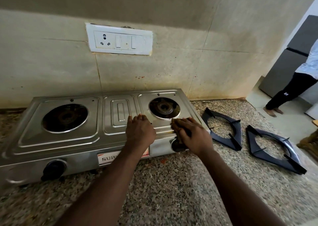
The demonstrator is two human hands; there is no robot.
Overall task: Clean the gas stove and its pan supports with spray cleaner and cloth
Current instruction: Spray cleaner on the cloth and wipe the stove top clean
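Head view: my right hand (194, 136) holds the cloth (175, 122) wadded under its fingers and thumb. It presses the cloth onto the front right corner of the gas stove (56, 139), and a brownish edge of cloth shows past my fingertips. The right burner (163, 107) lies just beyond those fingertips, and the right knob (177, 145) sits half hidden under the heel of the hand. My left hand (140, 131) is just beside it, resting on the steel between the centre panel and the burner well. Its fingers are bent under and I see nothing in them, so I judge it is bracing the stove. I take the step in hand to be wiping the top around this burner. To do it well I should keep the cloth flat, press evenly, and follow the pressed ridges and the rim of the well, where grease gathers. The left hand should bear down so the stove does not slide on the counter (172, 182). Both pan supports are off the stove, out past my right hand: the nearer pan support (223, 140) close by, the farther pan support (268, 159) beyond it. I cannot see the spray cleaner. Both forearms reach forward and converge, wrists low, backs of the hands up.
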